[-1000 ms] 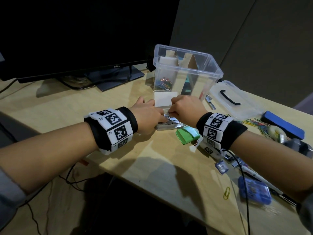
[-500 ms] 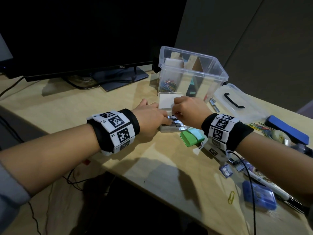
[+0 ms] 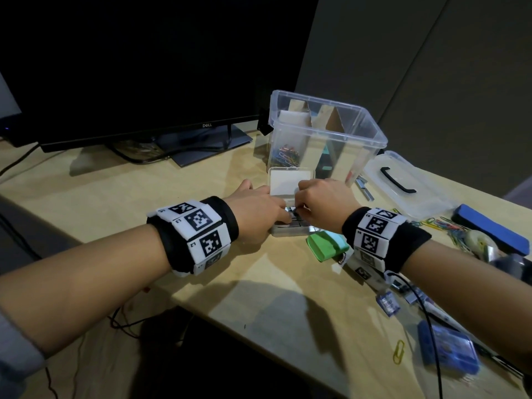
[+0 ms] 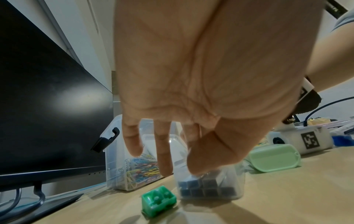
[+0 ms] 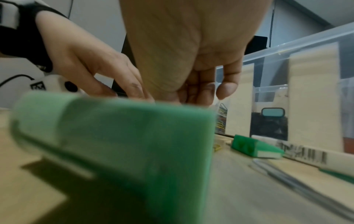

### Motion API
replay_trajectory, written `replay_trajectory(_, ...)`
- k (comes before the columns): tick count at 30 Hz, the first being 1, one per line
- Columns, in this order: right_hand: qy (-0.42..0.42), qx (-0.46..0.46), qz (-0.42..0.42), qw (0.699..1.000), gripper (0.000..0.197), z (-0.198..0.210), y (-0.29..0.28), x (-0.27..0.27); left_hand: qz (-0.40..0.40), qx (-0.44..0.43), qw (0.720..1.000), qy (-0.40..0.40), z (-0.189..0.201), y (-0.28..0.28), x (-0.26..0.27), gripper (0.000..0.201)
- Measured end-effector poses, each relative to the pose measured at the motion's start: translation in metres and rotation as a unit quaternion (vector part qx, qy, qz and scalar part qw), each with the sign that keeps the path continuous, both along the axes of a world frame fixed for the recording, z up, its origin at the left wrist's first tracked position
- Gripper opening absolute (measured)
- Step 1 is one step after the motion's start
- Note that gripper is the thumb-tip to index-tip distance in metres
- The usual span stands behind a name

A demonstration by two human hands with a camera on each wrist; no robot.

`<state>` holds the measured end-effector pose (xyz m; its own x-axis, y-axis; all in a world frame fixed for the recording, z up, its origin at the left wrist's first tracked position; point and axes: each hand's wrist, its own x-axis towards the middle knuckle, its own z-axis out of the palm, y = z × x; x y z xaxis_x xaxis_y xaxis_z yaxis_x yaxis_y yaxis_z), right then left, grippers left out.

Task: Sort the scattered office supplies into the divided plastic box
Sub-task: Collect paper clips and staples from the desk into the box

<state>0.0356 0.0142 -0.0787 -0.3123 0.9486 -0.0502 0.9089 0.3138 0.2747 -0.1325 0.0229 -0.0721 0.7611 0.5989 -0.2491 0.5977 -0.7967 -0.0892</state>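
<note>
Fingers [image 4: 164,157] of the left hand [image 3: 256,210] reach down straight beside and over the small clear staple case [image 4: 210,189], the thumb tip pressing on the stacked staple strips [image 4: 199,183] inside it. The right hand [image 3: 322,201] works at the same case with curled fingers [image 5: 227,87]. The head view suggests a pinch on a strip, but whether anything is actually held cannot be told.

The case sits on the surface [image 3: 201,182] with its lid [image 3: 290,180] hinged open. It lies just in front of the divided plastic box [image 3: 325,139], which already holds coloured paper clips [image 3: 285,158] in its left compartment.

Recommended procedure for the step in hand, judged to be seating loose staples in the case:

1. Keep the left thumb down so the case does not slide or tip.
2. Lay each strip flat and parallel to those already stacked. A raised strip would probably stop the lid from closing.
3. Close the lid fully before lifting the case.
4. Mind the green stapler [image 3: 326,246] lying close under the right wrist, and the small green block [image 4: 159,200] just beside the case. Either could be knocked when the hands withdraw.

Loose staple strips [image 3: 364,190] remain beside the box.
</note>
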Motion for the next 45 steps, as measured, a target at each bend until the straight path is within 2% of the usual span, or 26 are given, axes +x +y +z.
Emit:
replay_trajectory(15, 0.022, 0.001, -0.007, 1.000, 0.022, -0.001, -0.001, 0.004, 0.009, -0.013, 1.000, 0.002, 0.001, 0.000, 0.002, 0.065)
replay_trajectory(24, 0.026, 0.011, 0.000, 1.000, 0.022, -0.001, 0.000, 0.004, -0.008, -0.022, 0.999, 0.037, 0.009, 0.005, 0.002, 0.064)
replay_trajectory(35, 0.031, 0.008, -0.007, 0.999, 0.023, -0.001, -0.001, 0.002, -0.018, 0.004, 0.999, 0.033, 0.004, 0.002, 0.003, 0.068)
replay_trajectory(40, 0.026, 0.000, -0.006, 1.000, 0.022, 0.001, -0.002, 0.000, -0.006, 0.001, 1.000, 0.021, -0.002, 0.000, 0.005, 0.063)
replay_trajectory(45, 0.071, 0.007, -0.038, 0.997, 0.019, 0.005, -0.004, 0.009, -0.014, -0.006, 1.000, 0.012, -0.002, 0.002, 0.003, 0.063)
